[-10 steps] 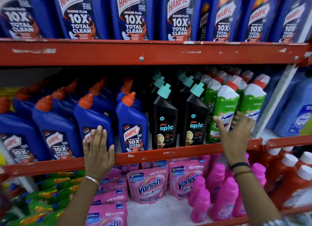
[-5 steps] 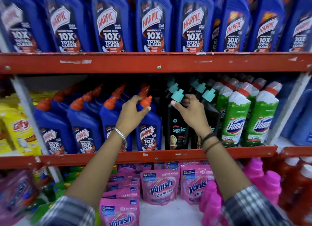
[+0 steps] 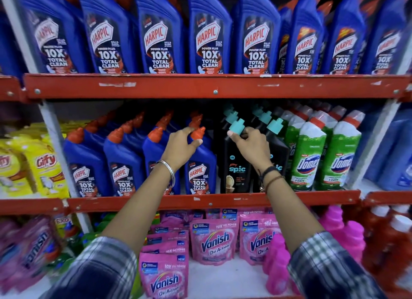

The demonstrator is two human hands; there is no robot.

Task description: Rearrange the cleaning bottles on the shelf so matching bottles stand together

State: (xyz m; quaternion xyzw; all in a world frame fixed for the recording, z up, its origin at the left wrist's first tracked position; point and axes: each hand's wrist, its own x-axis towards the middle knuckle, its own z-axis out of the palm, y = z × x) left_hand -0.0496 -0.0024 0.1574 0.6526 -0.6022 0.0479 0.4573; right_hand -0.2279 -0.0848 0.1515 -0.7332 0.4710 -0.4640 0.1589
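Note:
On the middle shelf (image 3: 223, 201) stand rows of blue Harpic bottles with orange caps, black Spic bottles with teal caps, and green Domex bottles (image 3: 310, 158) with white tops. My left hand (image 3: 180, 145) grips the neck of the front right blue Harpic bottle (image 3: 200, 169), just under its orange cap. My right hand (image 3: 252, 145) is closed around the neck of the front left black Spic bottle (image 3: 236, 169), below its teal cap. Both bottles stand side by side at the shelf front.
Large blue Harpic bottles (image 3: 209, 35) fill the upper shelf. Yellow Gifty packs (image 3: 44, 164) sit at the left, pale blue bottles (image 3: 399, 151) at the right. Below lie pink Vanish pouches (image 3: 214, 240), pink bottles (image 3: 347, 234) and red bottles (image 3: 392, 238).
Both hands rose from the shelf's front edge to the bottle necks and closed on them: the left on the Harpic bottle, the right on the Spic bottle. The camera moved closer and tilted up.

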